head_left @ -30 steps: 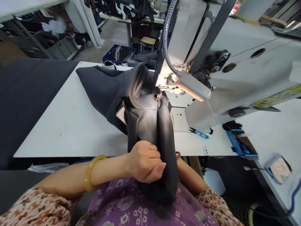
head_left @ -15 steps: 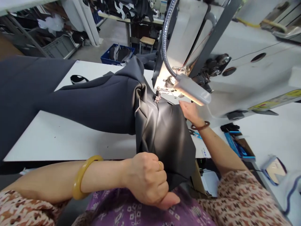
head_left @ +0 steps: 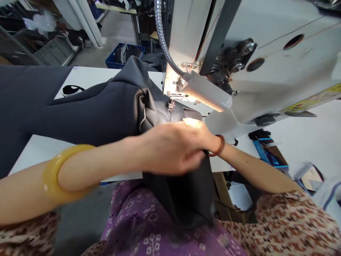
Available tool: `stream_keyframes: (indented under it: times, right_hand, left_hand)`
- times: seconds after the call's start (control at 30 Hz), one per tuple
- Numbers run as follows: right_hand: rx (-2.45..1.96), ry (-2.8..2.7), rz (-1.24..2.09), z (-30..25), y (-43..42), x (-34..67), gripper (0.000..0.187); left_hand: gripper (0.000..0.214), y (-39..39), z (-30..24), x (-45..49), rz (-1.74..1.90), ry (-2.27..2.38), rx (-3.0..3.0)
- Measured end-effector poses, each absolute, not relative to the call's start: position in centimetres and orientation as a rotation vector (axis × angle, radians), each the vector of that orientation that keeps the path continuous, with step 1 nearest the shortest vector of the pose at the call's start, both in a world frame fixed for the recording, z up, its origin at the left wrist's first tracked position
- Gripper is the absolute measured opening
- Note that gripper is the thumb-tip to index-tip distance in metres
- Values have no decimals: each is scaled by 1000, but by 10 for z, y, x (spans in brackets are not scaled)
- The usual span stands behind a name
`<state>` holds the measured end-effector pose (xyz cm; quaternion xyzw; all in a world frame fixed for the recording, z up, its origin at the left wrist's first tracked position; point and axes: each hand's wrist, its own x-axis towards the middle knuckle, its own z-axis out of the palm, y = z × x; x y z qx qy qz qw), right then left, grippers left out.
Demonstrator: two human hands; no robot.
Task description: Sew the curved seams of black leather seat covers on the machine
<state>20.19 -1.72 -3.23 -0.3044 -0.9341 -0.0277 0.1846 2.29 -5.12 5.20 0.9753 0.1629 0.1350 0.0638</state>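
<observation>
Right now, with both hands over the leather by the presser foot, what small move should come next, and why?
Probably smooth the dark leather flat toward the presser foot. It bunches in folds beside the foot and hangs past the table edge toward the lap, and the left hand and right hand are right there to do it.

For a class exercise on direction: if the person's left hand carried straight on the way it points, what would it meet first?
The left hand would probably meet the brown bracelet on the right wrist; blur hides any gap.

Hands (head_left: 173, 147) over dark leather (head_left: 181, 195)
</observation>
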Motion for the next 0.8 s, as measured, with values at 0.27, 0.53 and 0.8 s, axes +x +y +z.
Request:
stream_keyframes:
  times: [0.27, 0.53, 0.8]
  right_hand:
    - [-684, -2690, -333, -33, -18, 203, 23]
    - [-658, -2588, -379, -30, -15, 205, 20]
    - [-695, -2569, -289, -29, -2, 208, 20]
  left_hand:
    - [71, -14, -11, -17, -14, 1050, 2998]
    - [62, -12, -6, -21, 90, 1042, 3073]
    - [57, 6, -7, -22, 119, 1025, 3142]
